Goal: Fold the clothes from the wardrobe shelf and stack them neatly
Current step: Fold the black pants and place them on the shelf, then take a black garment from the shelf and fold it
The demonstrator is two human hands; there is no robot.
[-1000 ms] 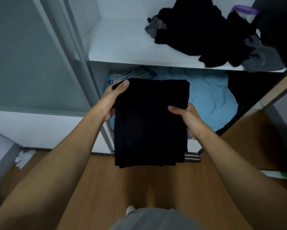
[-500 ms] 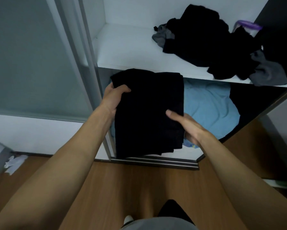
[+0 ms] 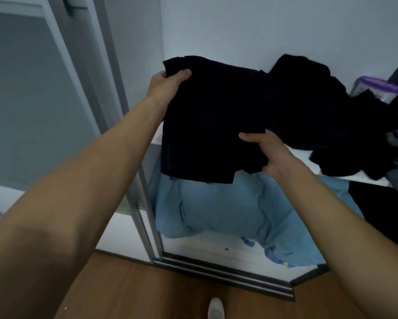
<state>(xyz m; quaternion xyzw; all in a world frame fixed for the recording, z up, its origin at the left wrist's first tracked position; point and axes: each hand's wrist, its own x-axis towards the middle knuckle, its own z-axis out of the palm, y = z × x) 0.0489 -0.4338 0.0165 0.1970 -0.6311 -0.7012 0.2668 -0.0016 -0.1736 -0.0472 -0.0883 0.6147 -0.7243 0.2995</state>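
Wardrobe interior here is plain white, with a white wardrobe shelf running across the middle and a frosted grey sliding door panel off to the left. Below is a brown wood-look floor and a metal door track, plus the toe of a white shoe at the bottom edge. The compartment under the shelf is stuffed with rumpled light blue fabric.

The folded black garment is a flat, roughly rectangular bundle, layers a bit uneven at the near edge. It sits over the left part of the shelf, near edge sticking out past the front over the blue stuff. Can't tell if it's actually touching the shelf.

The left hand grips the far left corner, thumb on top, fingers curled around the cloth. The right hand pinches the near right edge, thumb on top, fingers underneath.

Just right of it is a messy pile of black and grey clothes, with a purple-trimmed plastic thing behind.
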